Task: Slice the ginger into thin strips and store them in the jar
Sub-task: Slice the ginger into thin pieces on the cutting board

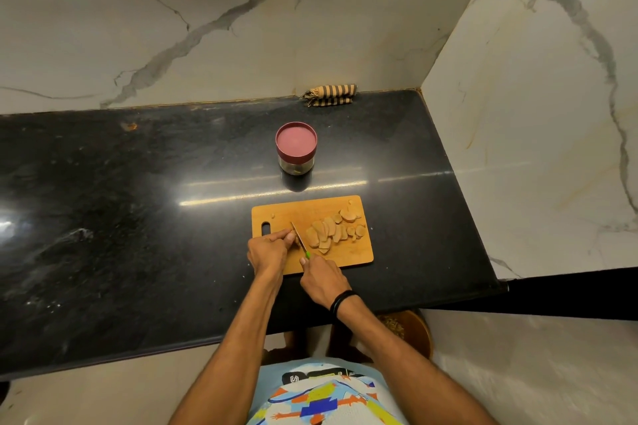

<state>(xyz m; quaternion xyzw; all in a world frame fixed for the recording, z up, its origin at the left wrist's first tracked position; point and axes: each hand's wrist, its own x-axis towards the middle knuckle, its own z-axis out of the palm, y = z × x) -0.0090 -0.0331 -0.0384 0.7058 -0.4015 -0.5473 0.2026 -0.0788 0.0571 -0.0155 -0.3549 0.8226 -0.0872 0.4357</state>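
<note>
**Cutting ginger on the board**

The left hand (pixel 271 248) has its fingers (pixel 286 235) curled on a ginger piece (pixel 295 240) on the cutting board (pixel 310 209). The right hand (pixel 321 278) grips the knife (pixel 296 230). Ginger slices (pixel 326 233) lie right of the blade. The lidded jar (pixel 296 148) stands behind the board on the table (pixel 138 217).

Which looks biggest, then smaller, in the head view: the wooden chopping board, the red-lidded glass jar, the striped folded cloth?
1. Wooden chopping board.
2. Red-lidded glass jar.
3. Striped folded cloth, though it lies farther away and looks near the jar's size, so that order is unsure.
</note>
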